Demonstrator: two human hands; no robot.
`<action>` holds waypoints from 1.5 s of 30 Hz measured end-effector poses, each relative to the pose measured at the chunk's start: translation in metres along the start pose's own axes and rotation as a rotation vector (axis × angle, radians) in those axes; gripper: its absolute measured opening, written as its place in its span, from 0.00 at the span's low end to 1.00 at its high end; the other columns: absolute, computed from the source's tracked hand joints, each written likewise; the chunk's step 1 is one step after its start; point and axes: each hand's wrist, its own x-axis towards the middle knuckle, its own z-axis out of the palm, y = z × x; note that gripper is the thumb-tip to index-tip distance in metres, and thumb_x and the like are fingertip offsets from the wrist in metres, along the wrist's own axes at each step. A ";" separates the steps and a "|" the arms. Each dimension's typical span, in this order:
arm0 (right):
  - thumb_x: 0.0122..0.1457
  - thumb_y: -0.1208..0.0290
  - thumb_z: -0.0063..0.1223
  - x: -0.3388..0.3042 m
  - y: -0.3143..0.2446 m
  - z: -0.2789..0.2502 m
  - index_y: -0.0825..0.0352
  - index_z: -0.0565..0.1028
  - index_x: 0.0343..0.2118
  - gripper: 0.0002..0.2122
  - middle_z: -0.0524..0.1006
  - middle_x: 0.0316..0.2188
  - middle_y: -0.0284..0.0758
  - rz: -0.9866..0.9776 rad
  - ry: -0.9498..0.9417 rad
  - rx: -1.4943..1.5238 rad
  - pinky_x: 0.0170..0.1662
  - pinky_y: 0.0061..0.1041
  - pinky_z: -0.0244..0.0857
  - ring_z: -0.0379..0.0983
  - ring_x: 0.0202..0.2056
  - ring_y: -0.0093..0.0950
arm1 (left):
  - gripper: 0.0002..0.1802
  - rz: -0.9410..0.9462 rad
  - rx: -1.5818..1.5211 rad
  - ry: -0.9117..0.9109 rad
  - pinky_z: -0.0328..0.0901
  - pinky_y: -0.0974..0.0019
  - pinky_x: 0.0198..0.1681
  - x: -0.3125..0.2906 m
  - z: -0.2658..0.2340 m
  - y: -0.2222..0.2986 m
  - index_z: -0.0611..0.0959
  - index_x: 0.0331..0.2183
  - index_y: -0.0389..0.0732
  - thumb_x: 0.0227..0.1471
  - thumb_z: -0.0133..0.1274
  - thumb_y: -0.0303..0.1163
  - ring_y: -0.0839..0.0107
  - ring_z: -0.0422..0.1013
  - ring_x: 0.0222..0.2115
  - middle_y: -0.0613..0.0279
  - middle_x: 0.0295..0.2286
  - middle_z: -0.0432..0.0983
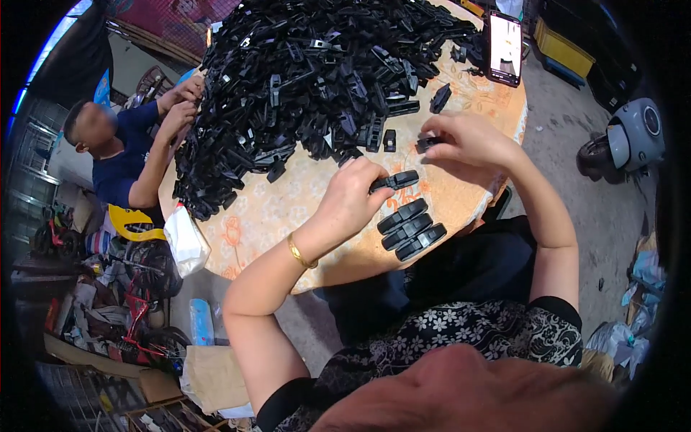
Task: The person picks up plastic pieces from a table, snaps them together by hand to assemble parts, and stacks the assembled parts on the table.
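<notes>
My left hand point(344, 198), with a gold bracelet on its wrist, grips a long black plastic part point(400, 181) between thumb and fingers, just above the patterned tabletop. To its right, my right hand point(471, 140) pinches a smaller black plastic piece point(429, 143), partly hidden by the fingers. Close to the table's near edge, three similar long black parts point(408, 229) lie side by side in a slanted row. A large heap of loose black plastic parts point(309, 86) covers the far side, and single pieces such as a small block point(389, 140) lie in front of it.
Across the heap's left side, a co-worker point(126, 151) has both hands at the parts. A lit phone point(504, 49) stands at the far right table edge. A white packet point(186, 241) sits at the left edge. A scooter point(630, 140) is parked on the right.
</notes>
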 end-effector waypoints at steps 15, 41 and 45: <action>0.49 0.69 0.59 0.001 -0.022 0.013 0.68 0.78 0.33 0.10 0.77 0.31 0.42 -0.167 -0.085 0.076 0.38 0.37 0.67 0.74 0.35 0.42 | 0.14 -0.447 -0.490 -0.148 0.64 0.63 0.26 0.007 -0.008 -0.022 0.78 0.44 0.39 0.56 0.46 0.28 0.63 0.68 0.18 0.57 0.23 0.73; 0.46 0.73 0.61 0.007 -0.031 0.032 0.68 0.78 0.32 0.10 0.73 0.27 0.39 -0.412 0.019 0.105 0.33 0.36 0.66 0.72 0.31 0.41 | 0.10 -0.093 -0.078 -0.058 0.65 0.65 0.28 0.005 -0.003 -0.002 0.81 0.24 0.32 0.38 0.66 0.25 0.64 0.70 0.23 0.55 0.23 0.73; 0.48 0.73 0.58 0.010 -0.025 0.025 0.68 0.78 0.34 0.10 0.74 0.32 0.40 -0.316 -0.207 0.283 0.37 0.38 0.66 0.72 0.35 0.42 | 0.09 -0.257 -0.254 -0.253 0.65 0.64 0.30 0.008 -0.015 0.004 0.81 0.25 0.33 0.40 0.64 0.26 0.64 0.71 0.25 0.55 0.24 0.73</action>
